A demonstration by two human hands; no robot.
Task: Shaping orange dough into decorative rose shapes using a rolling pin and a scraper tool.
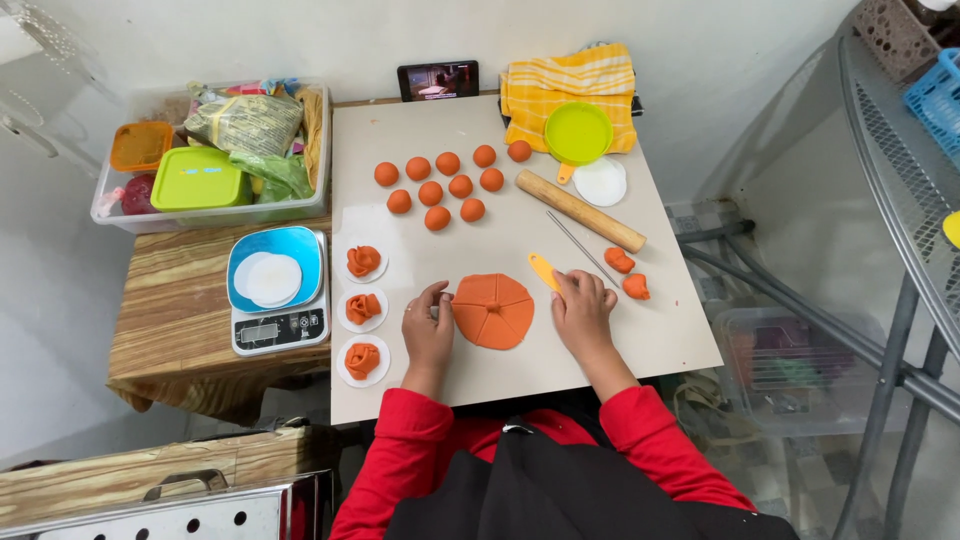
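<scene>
A flat orange dough disc [492,310], scored into wedges, lies on the beige board [600,350] between my hands. My left hand [428,325] rests at the disc's left edge, fingertips touching it. My right hand [583,310] is at the disc's right side and grips a small yellow-handled cutter [545,270] that points toward the disc's upper right edge. Three shaped orange dough roses [363,308] sit on white paper rounds to the left of my left hand. Several orange dough balls [445,180] lie further back.
A wooden rolling pin [580,210], a thin metal rod [580,248] and two dough scraps [628,274] lie right of the disc. A kitchen scale [279,290] with a blue tray stands left. Behind are a plastic bin [215,150], a phone [438,80], a yellow towel [568,85] and a green lid [578,133].
</scene>
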